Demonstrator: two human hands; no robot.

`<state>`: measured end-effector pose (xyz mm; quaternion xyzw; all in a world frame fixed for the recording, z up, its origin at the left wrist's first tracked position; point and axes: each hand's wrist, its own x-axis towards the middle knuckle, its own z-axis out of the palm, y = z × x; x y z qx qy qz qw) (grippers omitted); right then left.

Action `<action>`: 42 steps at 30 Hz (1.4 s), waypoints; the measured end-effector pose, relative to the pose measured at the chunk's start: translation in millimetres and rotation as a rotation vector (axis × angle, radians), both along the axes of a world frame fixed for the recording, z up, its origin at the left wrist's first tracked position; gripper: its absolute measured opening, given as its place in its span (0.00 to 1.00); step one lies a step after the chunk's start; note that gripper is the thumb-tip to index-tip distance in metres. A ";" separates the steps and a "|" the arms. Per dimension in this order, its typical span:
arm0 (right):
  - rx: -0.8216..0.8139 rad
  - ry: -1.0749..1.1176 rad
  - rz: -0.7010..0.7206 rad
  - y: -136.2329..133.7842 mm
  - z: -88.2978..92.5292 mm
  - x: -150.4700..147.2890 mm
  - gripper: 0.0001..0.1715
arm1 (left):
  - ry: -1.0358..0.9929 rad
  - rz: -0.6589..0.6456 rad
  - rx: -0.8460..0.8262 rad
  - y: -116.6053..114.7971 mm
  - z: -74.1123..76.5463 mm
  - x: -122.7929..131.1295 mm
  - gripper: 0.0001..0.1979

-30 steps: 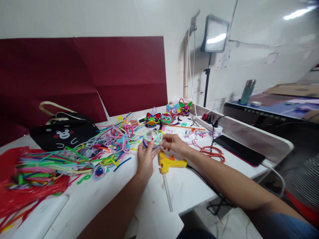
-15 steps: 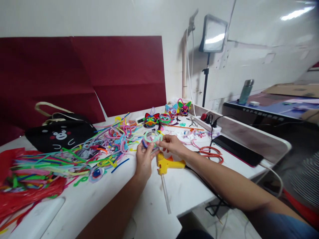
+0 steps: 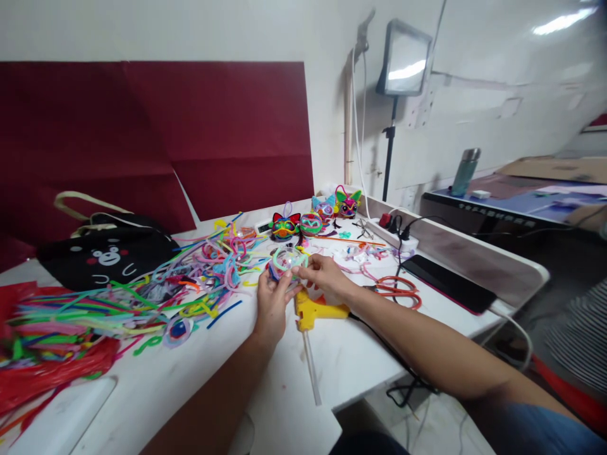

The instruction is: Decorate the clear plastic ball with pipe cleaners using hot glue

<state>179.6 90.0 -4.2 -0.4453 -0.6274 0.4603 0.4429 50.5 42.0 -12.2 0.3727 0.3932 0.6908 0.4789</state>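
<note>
A clear round ball [image 3: 286, 257] with a pale green strip along it is held up over the table. My left hand [image 3: 272, 300] grips it from below and the left, thumb in front. The fingers of my right hand [image 3: 325, 278] pinch the green strip [image 3: 300, 260] at the ball's right side. Just below the hands lies a yellow glue gun [image 3: 320, 311], with a clear glue stick [image 3: 312, 366] pointing toward me. Coloured pipe cleaners [image 3: 222, 265] are heaped left of the ball.
Decorated balls [image 3: 285, 227] stand at the back. Orange-handled scissors [image 3: 401, 291], a black phone [image 3: 448, 284] and a power strip [image 3: 391, 234] are on the right. A black bag [image 3: 109, 256] and a red plastic bag [image 3: 61, 376] lie at the left.
The whole view has shifted slightly, with objects a little further left. Both hands keep their hold on the ball and strip, with only slight finger movement.
</note>
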 end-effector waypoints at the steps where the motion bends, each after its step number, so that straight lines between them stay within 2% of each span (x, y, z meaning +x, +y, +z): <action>1: 0.001 0.002 -0.002 0.4 -0.4 0.1 0.27 | 0.001 -0.003 -0.001 0.2 -0.3 -0.1 0.19; 11: 0.040 -0.030 -0.038 4.0 -3.9 0.3 0.26 | 0.021 -0.034 0.015 0.3 -2.8 -0.6 0.18; 18: 0.000 -0.096 -0.070 2.7 0.7 0.7 0.24 | 0.025 -0.051 -0.018 0.6 -2.5 -0.7 0.19; 31: -0.010 -0.155 -0.086 4.2 2.0 2.1 0.23 | -0.102 -0.077 -0.048 1.0 1.3 -1.3 0.15; 42: 0.045 -0.196 -0.097 7.2 -0.4 4.4 0.22 | -0.103 -0.025 -0.077 3.6 4.1 -6.2 0.16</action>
